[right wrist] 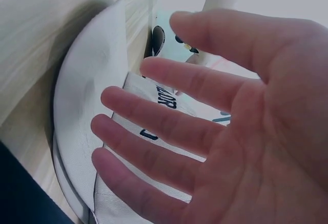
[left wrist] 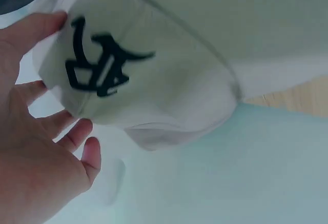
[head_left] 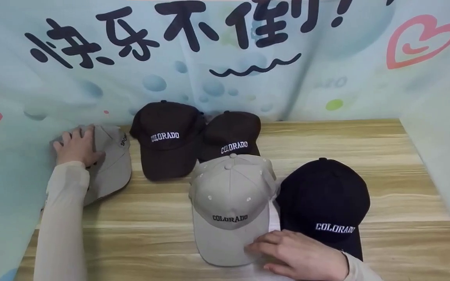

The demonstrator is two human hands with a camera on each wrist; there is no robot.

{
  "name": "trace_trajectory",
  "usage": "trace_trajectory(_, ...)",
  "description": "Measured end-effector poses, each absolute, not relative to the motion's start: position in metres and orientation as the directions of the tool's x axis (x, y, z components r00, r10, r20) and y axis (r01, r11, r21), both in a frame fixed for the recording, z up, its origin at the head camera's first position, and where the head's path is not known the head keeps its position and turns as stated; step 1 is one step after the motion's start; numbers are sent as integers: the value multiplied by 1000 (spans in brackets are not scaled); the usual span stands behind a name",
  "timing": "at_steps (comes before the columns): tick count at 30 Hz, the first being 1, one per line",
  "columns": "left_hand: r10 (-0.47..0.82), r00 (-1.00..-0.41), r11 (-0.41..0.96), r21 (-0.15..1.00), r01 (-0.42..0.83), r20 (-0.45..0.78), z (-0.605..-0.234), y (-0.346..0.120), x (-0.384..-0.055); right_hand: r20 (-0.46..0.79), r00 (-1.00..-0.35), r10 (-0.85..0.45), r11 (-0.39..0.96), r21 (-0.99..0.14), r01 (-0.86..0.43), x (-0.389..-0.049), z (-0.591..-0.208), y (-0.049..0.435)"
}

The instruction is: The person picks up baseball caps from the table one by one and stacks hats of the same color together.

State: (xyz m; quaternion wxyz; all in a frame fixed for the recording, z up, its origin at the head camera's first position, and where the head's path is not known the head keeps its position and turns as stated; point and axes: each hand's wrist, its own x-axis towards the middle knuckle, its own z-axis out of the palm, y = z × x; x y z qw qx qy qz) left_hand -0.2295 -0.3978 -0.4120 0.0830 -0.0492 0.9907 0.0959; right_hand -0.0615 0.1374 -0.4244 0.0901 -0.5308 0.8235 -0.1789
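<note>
My left hand (head_left: 75,147) lies over the crown of a grey cap (head_left: 111,164) at the far left, thumb and fingers spread about it. In the left wrist view, the thumb and fingertips touch the sides of this cap (left wrist: 169,90), near its black lettering. My right hand (head_left: 299,253) hovers at the right edge of the brim of a light grey COLORADO cap (head_left: 231,195). Its fingers (right wrist: 164,114) are apart and nearly straight in the right wrist view, with nothing in the palm. A white piece (head_left: 274,216) peeks out from beneath that cap.
Two dark brown COLORADO caps (head_left: 166,121) (head_left: 231,130) sit side by side at the back of the wooden table (head_left: 162,230). A black COLORADO cap (head_left: 324,195) stands right of the light grey one. A printed cloth backdrop (head_left: 248,93) hangs behind the table.
</note>
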Motion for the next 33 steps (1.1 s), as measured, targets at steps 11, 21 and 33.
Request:
trace_trajectory(11, -118, -967, 936, 299, -185, -227, -395, -427, -218, 60, -412, -909, 364, -365, -857, -61, -424, 141)
trace_trajectory(21, -177, -954, 933, 268, -241, -241, -401, -438, -213, 59, -430, -901, 378, -382, -844, -62, -425, 140)
trace_trajectory(33, -114, -945, 883, 405, -238, -307, -379, -440, -211, 85, -450, -889, 374, -432, -821, -62, -430, 138)
